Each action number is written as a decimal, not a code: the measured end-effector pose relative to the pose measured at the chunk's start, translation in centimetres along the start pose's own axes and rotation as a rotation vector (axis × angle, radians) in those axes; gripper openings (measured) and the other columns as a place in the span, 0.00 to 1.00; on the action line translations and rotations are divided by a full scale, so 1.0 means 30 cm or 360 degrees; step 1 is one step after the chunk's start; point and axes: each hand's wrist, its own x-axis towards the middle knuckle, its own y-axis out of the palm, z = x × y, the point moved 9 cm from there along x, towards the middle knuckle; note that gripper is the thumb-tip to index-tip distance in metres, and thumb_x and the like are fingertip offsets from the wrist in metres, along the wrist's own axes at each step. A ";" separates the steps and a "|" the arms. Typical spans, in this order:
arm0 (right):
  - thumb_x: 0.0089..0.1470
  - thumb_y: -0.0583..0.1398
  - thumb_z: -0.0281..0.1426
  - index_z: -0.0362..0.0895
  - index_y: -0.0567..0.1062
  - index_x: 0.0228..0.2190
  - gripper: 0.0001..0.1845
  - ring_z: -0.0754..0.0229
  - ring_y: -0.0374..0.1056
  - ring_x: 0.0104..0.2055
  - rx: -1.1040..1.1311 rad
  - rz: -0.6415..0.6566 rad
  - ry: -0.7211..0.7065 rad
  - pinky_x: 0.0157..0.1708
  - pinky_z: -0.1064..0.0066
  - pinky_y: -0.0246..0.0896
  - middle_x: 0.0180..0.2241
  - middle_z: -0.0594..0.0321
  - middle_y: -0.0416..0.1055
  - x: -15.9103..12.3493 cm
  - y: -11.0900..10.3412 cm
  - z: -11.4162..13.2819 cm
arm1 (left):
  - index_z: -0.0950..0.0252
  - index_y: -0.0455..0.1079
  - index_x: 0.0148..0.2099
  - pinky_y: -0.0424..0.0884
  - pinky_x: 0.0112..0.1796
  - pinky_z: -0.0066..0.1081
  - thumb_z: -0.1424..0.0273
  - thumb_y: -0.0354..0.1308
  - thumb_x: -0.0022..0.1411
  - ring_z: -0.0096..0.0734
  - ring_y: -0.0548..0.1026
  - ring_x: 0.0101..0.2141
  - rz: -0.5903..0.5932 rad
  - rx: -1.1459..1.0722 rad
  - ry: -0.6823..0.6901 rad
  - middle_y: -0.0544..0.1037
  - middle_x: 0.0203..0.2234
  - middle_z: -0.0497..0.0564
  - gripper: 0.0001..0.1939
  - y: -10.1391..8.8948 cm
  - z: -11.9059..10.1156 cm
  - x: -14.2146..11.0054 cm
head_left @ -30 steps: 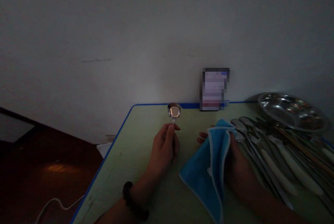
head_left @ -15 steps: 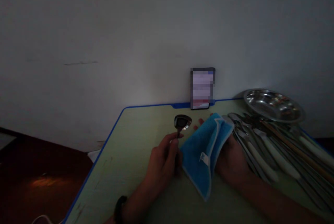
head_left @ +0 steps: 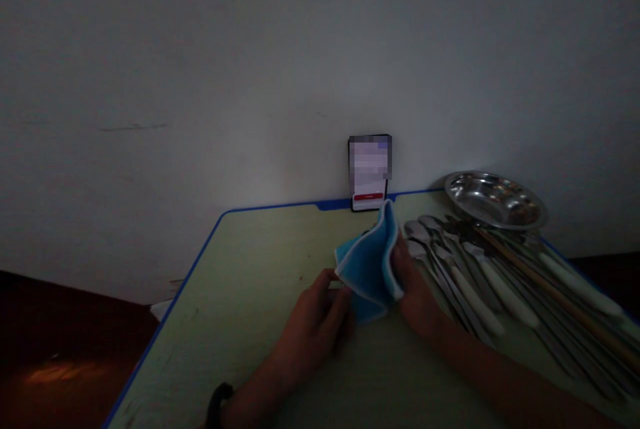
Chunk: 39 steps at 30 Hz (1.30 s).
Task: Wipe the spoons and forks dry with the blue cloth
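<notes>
My left hand is closed in a pinch near the middle of the table, round the handle of the metal spoon seen in the earlier frames. The spoon's bowl is now hidden by a blue cloth with pale edging. My right hand grips that cloth from the right side, its fingers mostly behind the folds. Cloth and left fingertips meet, and one corner of the cloth hangs down between the two hands.
Several spoons and other white-handled cutlery lie on the right of the green table, with a brown stick among them. Behind them a shiny metal bowl leans near the wall. A phone stands against the wall.
My right hand has brought the cloth left onto the spoon, whose bowl has gone from sight behind it. The view has shifted to the right.
</notes>
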 end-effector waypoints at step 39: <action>0.47 0.59 0.40 0.50 0.71 0.37 0.14 0.55 0.67 0.44 0.0572 -0.0297 0.0590 0.45 0.58 0.60 0.37 0.64 0.74 0.009 -0.034 -0.187 | 0.64 0.56 0.22 0.52 0.20 0.24 0.65 0.41 0.65 0.21 0.58 0.17 -0.0247 0.0695 0.0287 0.57 0.14 0.42 0.19 -0.028 -0.066 -0.023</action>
